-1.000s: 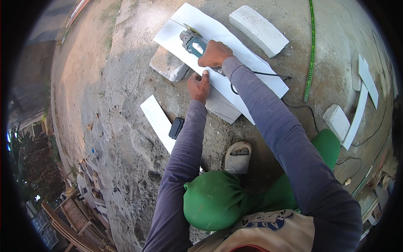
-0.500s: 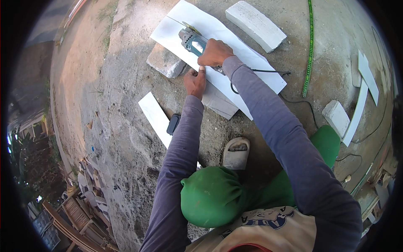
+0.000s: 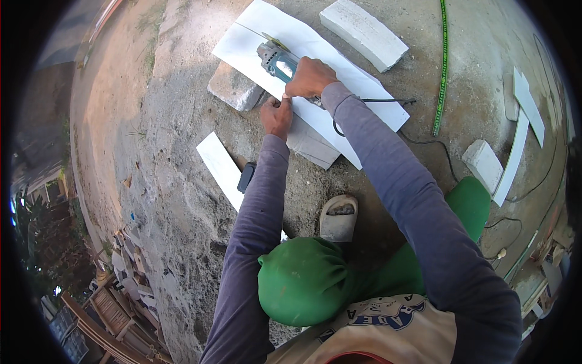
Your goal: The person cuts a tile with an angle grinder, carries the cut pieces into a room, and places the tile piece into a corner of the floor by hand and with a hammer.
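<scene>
My right hand point(image 3: 311, 77) is wrapped round the body of a teal angle grinder point(image 3: 277, 63). Its thin disc stands on edge at a dark straight line in a white sheet point(image 3: 368, 121). With the thumb laid on top, my left hand point(image 3: 277, 116) pinches the sheet's near edge beside the grinder. The fingers under that edge are partly hidden. Pale blocks prop the sheet up: one block point(image 3: 235, 88) under its left part, another block point(image 3: 312, 144) under the middle. A black power cord point(image 3: 388, 101) runs from the grinder to the right across the sheet.
Beyond the sheet lies a loose pale block point(image 3: 364, 33). A green measuring tape point(image 3: 443, 70) stretches along the ground to the right. White offcut strips point(image 3: 515, 155) and a small block point(image 3: 483, 162) lie farther right. Near my left forearm are a white strip point(image 3: 219, 164) and a dark oblong object point(image 3: 247, 177).
The whole view has shifted slightly, so everything sits a little farther left and up. Both hands keep their holds, and the grinder stays at nearly the same spot on the sheet.
</scene>
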`<action>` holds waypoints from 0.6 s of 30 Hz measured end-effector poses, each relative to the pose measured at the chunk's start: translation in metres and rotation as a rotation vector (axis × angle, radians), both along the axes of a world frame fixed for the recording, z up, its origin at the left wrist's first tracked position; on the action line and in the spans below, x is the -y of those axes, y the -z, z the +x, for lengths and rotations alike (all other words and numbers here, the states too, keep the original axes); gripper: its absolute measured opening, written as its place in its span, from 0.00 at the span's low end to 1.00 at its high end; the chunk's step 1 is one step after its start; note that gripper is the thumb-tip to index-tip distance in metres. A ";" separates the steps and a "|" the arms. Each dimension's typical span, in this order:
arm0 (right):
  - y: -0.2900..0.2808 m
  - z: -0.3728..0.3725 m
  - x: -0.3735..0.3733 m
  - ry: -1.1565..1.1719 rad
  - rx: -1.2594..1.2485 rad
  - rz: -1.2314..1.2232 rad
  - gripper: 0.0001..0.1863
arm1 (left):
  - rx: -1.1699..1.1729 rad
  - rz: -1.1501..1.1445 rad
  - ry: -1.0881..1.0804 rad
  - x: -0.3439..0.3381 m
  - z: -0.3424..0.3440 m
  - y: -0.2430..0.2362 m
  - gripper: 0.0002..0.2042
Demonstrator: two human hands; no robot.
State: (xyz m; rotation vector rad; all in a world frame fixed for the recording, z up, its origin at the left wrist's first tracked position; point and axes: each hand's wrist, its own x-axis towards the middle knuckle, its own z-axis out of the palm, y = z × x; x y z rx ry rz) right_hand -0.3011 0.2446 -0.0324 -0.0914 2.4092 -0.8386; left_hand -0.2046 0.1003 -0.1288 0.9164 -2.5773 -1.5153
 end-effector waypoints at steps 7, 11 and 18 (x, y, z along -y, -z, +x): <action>-0.004 0.006 -0.008 -0.022 0.023 -0.006 0.36 | -0.046 0.088 0.012 0.001 0.000 -0.001 0.18; -0.011 0.010 -0.008 -0.035 0.019 0.043 0.36 | -0.002 0.049 0.041 0.008 0.000 0.001 0.18; -0.016 0.016 -0.017 -0.034 0.038 0.047 0.38 | -0.042 0.133 0.034 0.007 0.001 0.004 0.19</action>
